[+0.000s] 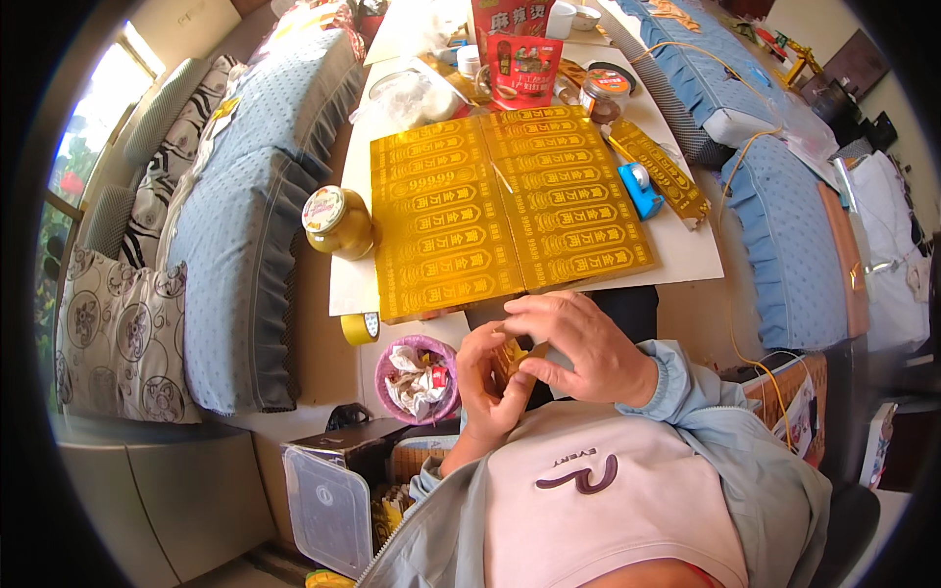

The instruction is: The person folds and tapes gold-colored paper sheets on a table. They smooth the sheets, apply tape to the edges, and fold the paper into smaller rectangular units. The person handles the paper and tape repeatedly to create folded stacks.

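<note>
In front of my torso, my left hand (489, 386) holds a small piece of folded gold paper (509, 359) between thumb and fingers. Over it arches my right hand (581, 345), its thumb against the paper's right side and its fingertips meeting the left fingers above. Part of the piece is hidden by the fingers. Just beyond both hands, gold paper sheets (434, 220) printed with repeated writing lie in two side-by-side stacks on the white tabletop (691, 257). A thin pale sliver (503, 176) rests near the seam between them.
A lidded glass jar (338, 224) stands left of the stacks; a blue tape dispenser (641, 191) and folded gold strip (658, 173) lie right. Red food pouches (523, 70) stand behind. Yellow tape (360, 329) hangs by the table edge above a pink wastebasket (384, 378). Blue-covered sofas (235, 220) flank the table.
</note>
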A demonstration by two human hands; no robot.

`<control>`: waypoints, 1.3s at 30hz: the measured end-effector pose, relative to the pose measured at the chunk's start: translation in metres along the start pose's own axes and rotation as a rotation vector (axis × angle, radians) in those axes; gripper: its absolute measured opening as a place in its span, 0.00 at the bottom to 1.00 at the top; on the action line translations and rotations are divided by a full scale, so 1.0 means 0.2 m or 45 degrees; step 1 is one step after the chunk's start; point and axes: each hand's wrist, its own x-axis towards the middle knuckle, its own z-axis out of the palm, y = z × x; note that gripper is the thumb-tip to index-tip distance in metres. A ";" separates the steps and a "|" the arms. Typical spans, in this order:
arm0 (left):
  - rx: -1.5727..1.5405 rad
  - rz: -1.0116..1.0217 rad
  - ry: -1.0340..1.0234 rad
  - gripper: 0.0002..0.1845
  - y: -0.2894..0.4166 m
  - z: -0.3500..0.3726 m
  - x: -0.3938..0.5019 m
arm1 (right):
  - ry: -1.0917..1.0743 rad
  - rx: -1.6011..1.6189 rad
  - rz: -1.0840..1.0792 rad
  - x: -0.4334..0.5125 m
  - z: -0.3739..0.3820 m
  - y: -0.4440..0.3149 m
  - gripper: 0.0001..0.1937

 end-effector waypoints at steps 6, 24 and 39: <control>-0.131 -0.108 0.029 0.28 0.02 -0.04 -0.02 | 0.009 0.764 0.504 -0.06 0.11 0.03 0.27; 0.370 0.180 0.037 0.09 0.06 -0.03 0.06 | -0.128 0.719 0.695 -0.03 0.16 0.10 0.09; 0.540 0.235 -0.062 0.11 0.03 -0.02 0.07 | -0.131 1.729 1.154 -0.09 0.11 0.16 0.12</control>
